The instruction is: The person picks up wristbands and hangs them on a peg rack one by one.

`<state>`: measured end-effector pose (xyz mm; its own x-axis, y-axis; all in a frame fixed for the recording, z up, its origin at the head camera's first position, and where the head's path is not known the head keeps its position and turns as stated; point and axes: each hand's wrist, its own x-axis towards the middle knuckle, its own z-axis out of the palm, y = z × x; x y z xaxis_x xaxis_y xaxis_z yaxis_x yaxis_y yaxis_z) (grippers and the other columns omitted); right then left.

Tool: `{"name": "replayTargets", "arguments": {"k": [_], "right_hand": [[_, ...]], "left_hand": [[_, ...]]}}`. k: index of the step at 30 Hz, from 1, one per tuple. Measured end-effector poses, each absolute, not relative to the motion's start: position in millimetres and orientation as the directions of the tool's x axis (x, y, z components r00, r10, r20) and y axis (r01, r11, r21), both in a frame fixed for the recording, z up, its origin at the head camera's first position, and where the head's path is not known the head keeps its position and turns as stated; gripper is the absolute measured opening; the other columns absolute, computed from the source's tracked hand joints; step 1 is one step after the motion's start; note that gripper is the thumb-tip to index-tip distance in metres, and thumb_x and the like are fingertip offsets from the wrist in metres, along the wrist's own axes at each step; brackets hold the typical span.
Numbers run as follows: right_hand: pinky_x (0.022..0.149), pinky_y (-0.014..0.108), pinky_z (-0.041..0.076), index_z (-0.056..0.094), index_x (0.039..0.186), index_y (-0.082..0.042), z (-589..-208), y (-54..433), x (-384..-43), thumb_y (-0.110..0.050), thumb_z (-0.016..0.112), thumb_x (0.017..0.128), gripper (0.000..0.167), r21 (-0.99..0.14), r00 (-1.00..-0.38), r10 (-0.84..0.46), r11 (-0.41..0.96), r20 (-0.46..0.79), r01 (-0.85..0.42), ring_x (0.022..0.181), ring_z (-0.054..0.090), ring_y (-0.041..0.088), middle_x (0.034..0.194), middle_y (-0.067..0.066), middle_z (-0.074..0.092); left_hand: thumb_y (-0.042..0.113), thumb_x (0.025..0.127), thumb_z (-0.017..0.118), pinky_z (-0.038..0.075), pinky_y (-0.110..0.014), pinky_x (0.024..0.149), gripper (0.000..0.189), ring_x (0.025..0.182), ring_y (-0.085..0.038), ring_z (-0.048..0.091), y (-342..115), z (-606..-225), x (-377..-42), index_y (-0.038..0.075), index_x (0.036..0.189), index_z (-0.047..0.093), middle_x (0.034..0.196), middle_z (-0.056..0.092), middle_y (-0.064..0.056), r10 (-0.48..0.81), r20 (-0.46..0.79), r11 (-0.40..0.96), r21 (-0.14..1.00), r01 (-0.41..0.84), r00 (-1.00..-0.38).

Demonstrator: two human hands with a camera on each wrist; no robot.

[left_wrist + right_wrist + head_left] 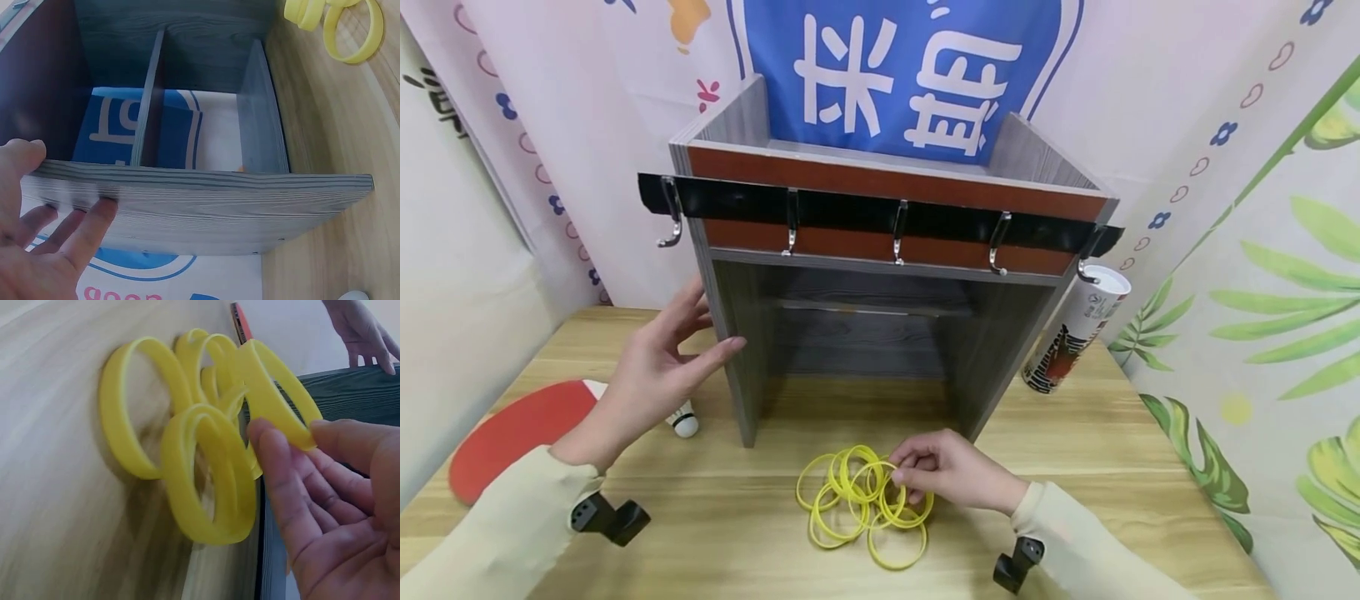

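Note:
A grey wood-grain rack [880,179] stands on the table with a black strip [846,208] of several metal hooks across its front. My left hand [655,367] holds its left side panel [219,206], thumb at the front edge and fingers against the outer face. In front of the rack lies a loose pile of yellow rings [115,419], some overlapping. My right hand [958,471] is at the pile's right side. Between thumb and forefinger it pinches one yellow ring [269,394], raised at a slant beside the others in the right wrist view.
A red table tennis paddle [520,433] lies at the left, partly behind my left forearm. Next to it is a shuttlecock [685,421]. A white printed tube [1075,333] stands right of the rack. Patterned cloth [1150,108] hangs behind the wooden table [722,542].

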<state>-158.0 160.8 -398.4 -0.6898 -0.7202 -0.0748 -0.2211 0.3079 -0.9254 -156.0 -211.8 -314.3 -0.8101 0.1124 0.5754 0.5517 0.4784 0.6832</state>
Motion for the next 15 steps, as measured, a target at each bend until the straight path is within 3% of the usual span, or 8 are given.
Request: {"name": "replayTargets", "arguments": {"k": [5, 12, 15], "right_hand": [[0.074, 0.052, 0.066, 0.066, 0.115, 0.015, -390.5, 154.4, -159.8, -0.006, 0.066, 0.1, 0.026, -0.936, -0.698, -0.716, 0.25, -0.006, -0.248, 0.072, 0.069, 0.002, 0.097, 0.036, 0.069], [0.076, 0.05, 0.067, 0.068, 0.117, 0.009, -367.2, 124.0, -163.1, -0.007, 0.067, 0.101, 0.022, -0.954, -0.713, -0.694, 0.135, 0.102, -0.268, 0.077, 0.072, 0.006, 0.103, 0.036, 0.07], [0.077, 0.047, 0.067, 0.068, 0.117, 0.007, -351.7, 107.6, -162.0, -0.006, 0.067, 0.101, 0.021, -0.954, -0.712, -0.683, 0.071, 0.165, -0.29, 0.077, 0.073, 0.007, 0.103, 0.037, 0.07]], "left_hand": [[-0.006, 0.091, 0.075, 0.06, -0.01, 0.077, 0.088, 0.118, 0.016, 0.057, -210.0, -315.3, -158.9, 0.028, 0.163, 0.038, 0.152, 0.06, -0.01, 0.121, 0.578, 0.469, 0.683, 0.56, -0.807], [-0.007, 0.09, 0.075, 0.058, -0.008, 0.076, 0.089, 0.118, 0.015, 0.057, -213.6, -314.6, -156.7, 0.028, 0.163, 0.038, 0.145, 0.059, 0.024, 0.112, 0.575, 0.467, 0.689, 0.554, -0.81], [-0.008, 0.089, 0.075, 0.058, -0.008, 0.076, 0.089, 0.117, 0.015, 0.058, -213.1, -315.9, -157.3, 0.027, 0.163, 0.039, 0.143, 0.058, 0.027, 0.111, 0.58, 0.464, 0.688, 0.558, -0.807]]}}
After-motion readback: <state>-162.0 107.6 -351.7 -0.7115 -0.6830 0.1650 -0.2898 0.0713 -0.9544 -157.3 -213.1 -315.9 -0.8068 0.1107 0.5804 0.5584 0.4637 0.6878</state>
